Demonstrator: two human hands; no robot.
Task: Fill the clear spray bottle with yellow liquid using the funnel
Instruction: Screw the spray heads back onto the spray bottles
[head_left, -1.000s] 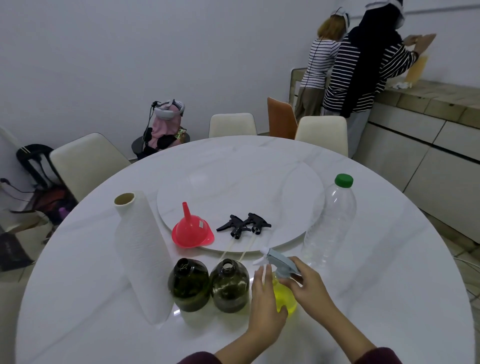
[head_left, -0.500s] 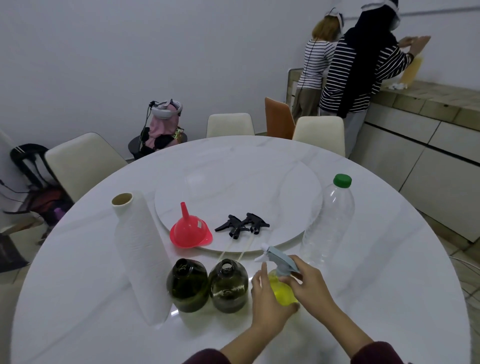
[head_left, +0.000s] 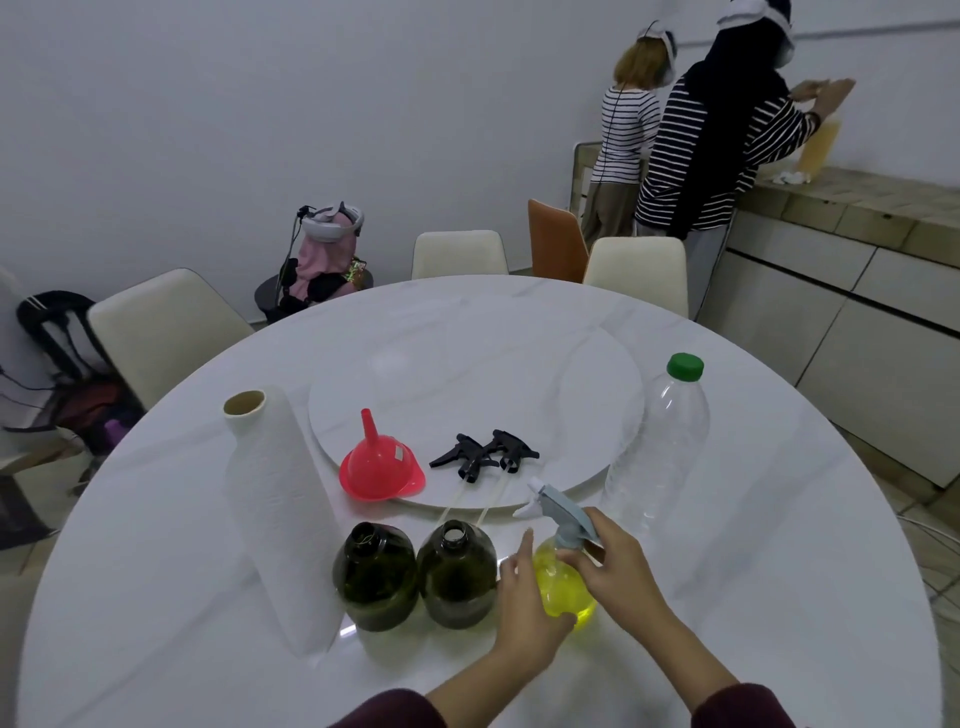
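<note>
Near your edge of the table (head_left: 753, 545) stands the spray bottle (head_left: 563, 584), upright, yellow liquid in its round body, grey-blue trigger head (head_left: 563, 512) on top. Your left hand (head_left: 524, 610) cups the bottle's left side, fingers curved against it. Your right hand (head_left: 615, 564) pinches the neck just under the trigger head. Just left of the bottle — two dark green bottles (head_left: 413, 574), mouths open, side by side. Funnel (head_left: 379, 465), red, sits spout-up on the turntable (head_left: 519, 395), two black spray heads (head_left: 485, 454) beside it. Paper roll (head_left: 278, 509) stands far left; clear green-capped bottle (head_left: 662, 441) to the right.
</note>
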